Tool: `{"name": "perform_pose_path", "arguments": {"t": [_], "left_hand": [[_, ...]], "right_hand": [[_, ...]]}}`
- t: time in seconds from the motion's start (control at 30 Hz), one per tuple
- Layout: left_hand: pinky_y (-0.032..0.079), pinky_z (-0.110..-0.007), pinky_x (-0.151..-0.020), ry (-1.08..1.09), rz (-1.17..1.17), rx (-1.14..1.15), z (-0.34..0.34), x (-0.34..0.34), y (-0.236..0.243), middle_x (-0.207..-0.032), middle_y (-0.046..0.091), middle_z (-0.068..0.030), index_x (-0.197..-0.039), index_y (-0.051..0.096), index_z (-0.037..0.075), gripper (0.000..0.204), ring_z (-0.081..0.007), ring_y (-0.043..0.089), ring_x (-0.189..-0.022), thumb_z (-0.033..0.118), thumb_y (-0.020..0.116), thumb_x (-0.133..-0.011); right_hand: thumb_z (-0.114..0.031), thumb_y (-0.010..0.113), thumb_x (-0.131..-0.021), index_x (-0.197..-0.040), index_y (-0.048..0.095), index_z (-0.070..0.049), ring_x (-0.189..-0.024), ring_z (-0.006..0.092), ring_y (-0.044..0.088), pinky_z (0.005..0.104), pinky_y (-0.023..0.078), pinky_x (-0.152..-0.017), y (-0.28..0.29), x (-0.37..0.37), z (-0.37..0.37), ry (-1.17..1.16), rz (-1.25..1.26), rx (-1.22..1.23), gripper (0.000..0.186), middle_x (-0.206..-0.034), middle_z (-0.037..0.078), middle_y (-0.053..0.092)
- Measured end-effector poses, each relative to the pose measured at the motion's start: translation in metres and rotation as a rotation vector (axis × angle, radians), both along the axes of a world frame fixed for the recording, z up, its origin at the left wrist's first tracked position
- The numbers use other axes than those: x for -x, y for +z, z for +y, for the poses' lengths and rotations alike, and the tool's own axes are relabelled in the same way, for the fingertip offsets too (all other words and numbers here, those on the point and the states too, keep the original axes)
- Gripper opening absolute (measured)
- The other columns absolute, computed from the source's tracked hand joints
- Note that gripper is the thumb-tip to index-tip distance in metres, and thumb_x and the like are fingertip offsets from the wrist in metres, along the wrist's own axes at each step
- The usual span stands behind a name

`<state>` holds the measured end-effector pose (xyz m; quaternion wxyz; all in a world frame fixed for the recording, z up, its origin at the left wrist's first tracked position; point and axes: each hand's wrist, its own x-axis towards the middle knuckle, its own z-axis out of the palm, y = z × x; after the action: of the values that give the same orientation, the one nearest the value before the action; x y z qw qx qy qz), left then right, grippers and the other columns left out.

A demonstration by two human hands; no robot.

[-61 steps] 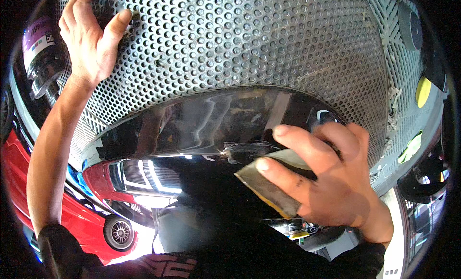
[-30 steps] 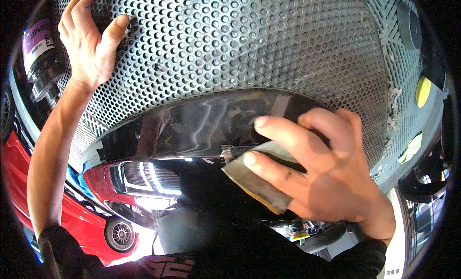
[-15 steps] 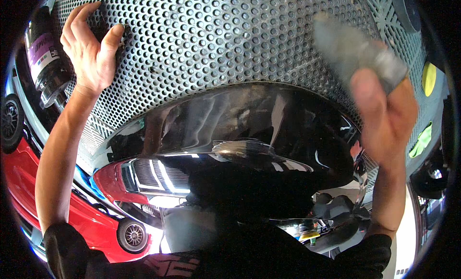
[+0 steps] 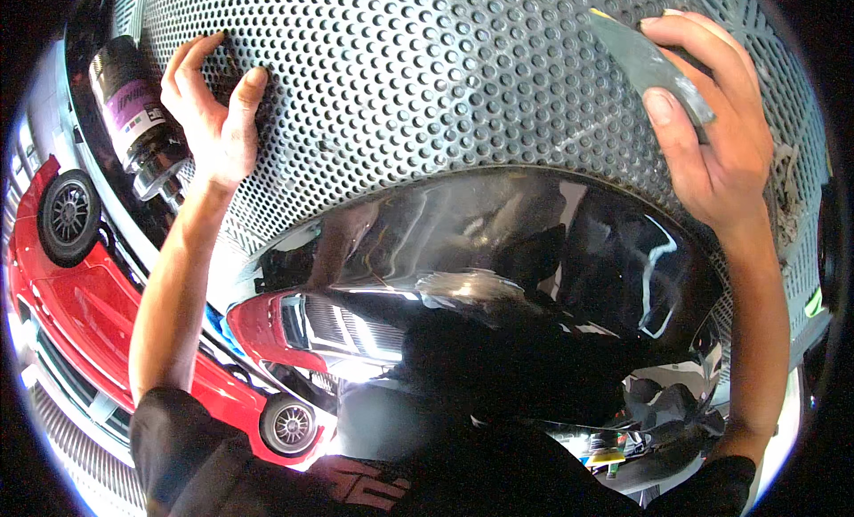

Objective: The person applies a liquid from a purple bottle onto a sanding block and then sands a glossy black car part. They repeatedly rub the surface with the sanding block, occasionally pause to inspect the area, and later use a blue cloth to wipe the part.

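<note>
My right hand (image 4: pixel 725 135) pinches a curved, dusty grey piece of sandpaper (image 4: pixel 654 72) between thumb and fingers, above the perforated grey mat (image 4: pixel 427 90). A pale yellowish edge shows at the tip of the sheet. On the left, my left hand (image 4: pixel 212 108) rests on the mat with its fingers apart and holds nothing. Beside it lies a dark bottle (image 4: pixel 133 117) with a purple and white label. Between my forearms is a glossy black curved panel (image 4: pixel 534 215), with a dull, scuffed patch (image 4: pixel 471 288) near its middle.
A red car (image 4: pixel 89 312) stands to the left, beyond the bottle. A crumpled grey rag (image 4: pixel 785 192) lies by my right wrist. Part of a green cloth (image 4: pixel 813 302) shows at the right rim. The panel mirrors the car and my dark shirt.
The view has shifted, so the scene sits further right. My right hand, blurred before, is now sharp, and the sandpaper is turned more edge-on. My left hand keeps its pose beside the bottle.
</note>
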<state>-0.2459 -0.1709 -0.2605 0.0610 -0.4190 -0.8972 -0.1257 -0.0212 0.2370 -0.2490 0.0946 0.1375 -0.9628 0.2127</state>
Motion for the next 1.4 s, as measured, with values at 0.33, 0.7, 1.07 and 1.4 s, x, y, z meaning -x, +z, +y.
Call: {"name": "perform_pose_path", "arguments": {"t": [0.33, 0.7, 1.07, 1.4], "left_hand": [[0.028, -0.057, -0.116, -0.282, -0.651, -0.027, 0.015, -0.129, 0.107, -0.138, 0.057, -0.0243, -0.112, 0.082, 0.014, 0.064, -0.0388, 0.046, -0.131, 0.067, 0.054, -0.089], [0.022, -0.068, -0.113, -0.382, -0.730, 0.306, 0.062, -0.163, 0.127, -0.151, 0.043, -0.0228, -0.128, 0.076, 0.034, 0.082, -0.0445, 0.035, -0.136, 0.086, 0.057, -0.068], [0.026, -0.065, -0.112, -0.197, -0.733, 0.387, 0.050, -0.159, 0.132, -0.148, 0.051, -0.0179, -0.136, 0.070, 0.035, 0.077, -0.0400, 0.041, -0.132, 0.079, 0.060, -0.073], [0.021, -0.069, -0.114, -0.241, -0.770, 0.443, 0.048, -0.155, 0.138, -0.150, 0.041, -0.0304, -0.137, 0.069, 0.020, 0.094, -0.0483, 0.036, -0.136, 0.088, 0.054, -0.074]], "right_hand": [[-0.016, 0.061, -0.094, -0.117, 0.069, 0.008, -0.127, 0.0349, 0.058, 0.0459, 0.040, -0.112, 0.002, -0.002, 0.011, -0.062, -0.149, 0.013, 0.034, -0.130, 0.017, 0.065], [-0.017, 0.058, -0.098, -0.121, 0.067, 0.008, -0.132, 0.0341, 0.054, 0.0453, 0.038, -0.113, 0.001, 0.002, 0.019, 0.036, -0.164, -0.002, 0.035, -0.135, 0.018, 0.060], [-0.016, 0.056, -0.101, -0.122, 0.066, 0.010, -0.132, 0.0352, 0.054, 0.0455, 0.039, -0.113, 0.001, -0.001, 0.021, 0.036, -0.190, 0.025, 0.034, -0.138, 0.021, 0.058], [-0.012, 0.064, -0.095, -0.117, 0.069, 0.004, -0.117, 0.0324, 0.062, 0.0425, 0.045, -0.103, -0.001, 0.003, 0.015, 0.004, -0.117, 0.063, 0.028, -0.127, 0.019, 0.066]]}}
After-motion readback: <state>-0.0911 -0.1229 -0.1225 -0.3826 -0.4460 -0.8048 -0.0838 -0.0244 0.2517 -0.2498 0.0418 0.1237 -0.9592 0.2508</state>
